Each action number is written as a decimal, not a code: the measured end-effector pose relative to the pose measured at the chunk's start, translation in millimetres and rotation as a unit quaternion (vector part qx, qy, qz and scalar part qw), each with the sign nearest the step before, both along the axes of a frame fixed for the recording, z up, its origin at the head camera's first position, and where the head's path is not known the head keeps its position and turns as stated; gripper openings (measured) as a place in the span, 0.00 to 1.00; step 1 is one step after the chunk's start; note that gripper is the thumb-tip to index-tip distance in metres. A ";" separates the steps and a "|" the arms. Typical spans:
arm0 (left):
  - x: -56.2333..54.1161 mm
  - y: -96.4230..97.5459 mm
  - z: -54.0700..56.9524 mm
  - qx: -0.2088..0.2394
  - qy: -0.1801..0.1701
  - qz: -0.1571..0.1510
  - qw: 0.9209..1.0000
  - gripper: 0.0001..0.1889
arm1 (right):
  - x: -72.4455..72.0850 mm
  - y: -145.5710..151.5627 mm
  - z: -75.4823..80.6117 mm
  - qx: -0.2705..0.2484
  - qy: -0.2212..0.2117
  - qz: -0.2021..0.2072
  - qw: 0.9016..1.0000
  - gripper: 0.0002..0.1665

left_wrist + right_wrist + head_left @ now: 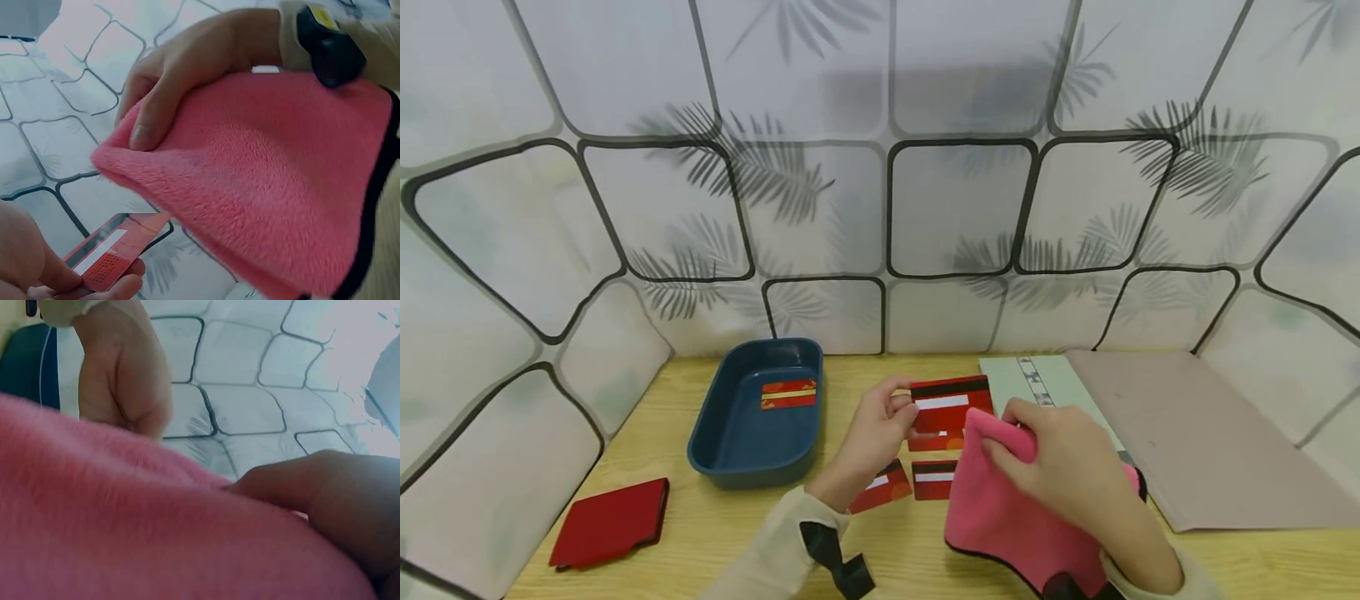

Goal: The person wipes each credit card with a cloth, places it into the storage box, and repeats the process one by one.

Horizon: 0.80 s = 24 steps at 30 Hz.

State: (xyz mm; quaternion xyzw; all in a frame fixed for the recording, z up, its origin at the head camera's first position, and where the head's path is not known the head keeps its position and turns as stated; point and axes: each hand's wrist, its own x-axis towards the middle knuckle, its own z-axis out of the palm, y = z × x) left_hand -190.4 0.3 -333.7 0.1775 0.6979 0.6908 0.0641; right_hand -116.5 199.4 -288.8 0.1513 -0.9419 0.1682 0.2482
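Observation:
My left hand [880,421] pinches a red card [943,417] by its left edge. The card's face toward me has a black stripe and a white strip; the left wrist view shows the same card [111,253] between thumb and fingers. A pink cloth [1000,508] with dark edging hangs from my right hand [1063,454], which grips a bunched fold of it near the card's right side. Whether cloth and card touch I cannot tell. In the right wrist view the cloth [125,506] hides the card. Two more red cards [934,481] [883,487] lie on the table below.
A blue tray [752,482] stands left of centre with a red and gold card [788,394] inside. Front left lies a red wallet-like holder [610,523]. At right are a pale green booklet [1078,385] and a flat grey-pink board [1210,442]. Patterned fabric [955,308] encloses the wooden table.

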 end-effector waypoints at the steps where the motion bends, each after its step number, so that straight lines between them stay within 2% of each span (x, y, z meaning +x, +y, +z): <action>1: 1.0 0.8 -0.3 0.001 -0.006 -0.004 1.000 0.17 | 0.9 -2.9 -1.2 -0.003 0.009 0.015 1.000 0.16; 4: 4.8 2.4 -1.4 0.000 -0.029 -0.035 0.999 0.18 | 0.8 -11.8 -7.1 -0.012 0.035 0.043 0.998 0.15; 7: 8.7 4.1 -1.0 0.005 -0.038 -0.091 0.995 0.18 | -3.3 -17.8 -12.0 -0.012 0.042 0.045 0.998 0.14; 9: 11.0 4.8 0.7 0.011 -0.030 -0.129 0.991 0.17 | -6.8 -19.7 -13.5 -0.016 0.039 0.036 0.998 0.13; 12: 12.5 5.0 2.5 0.015 -0.008 -0.164 0.986 0.17 | -10.8 -19.6 -14.2 -0.026 0.038 0.023 0.999 0.14; 16: 11.7 6.1 2.9 0.015 0.023 -0.166 0.986 0.16 | -13.1 -17.7 -13.3 -0.033 0.033 0.008 0.999 0.15; 24: 9.5 7.1 -0.6 -0.001 0.039 -0.153 0.987 0.15 | -15.5 -17.6 -14.2 -0.055 0.001 -0.013 0.998 0.23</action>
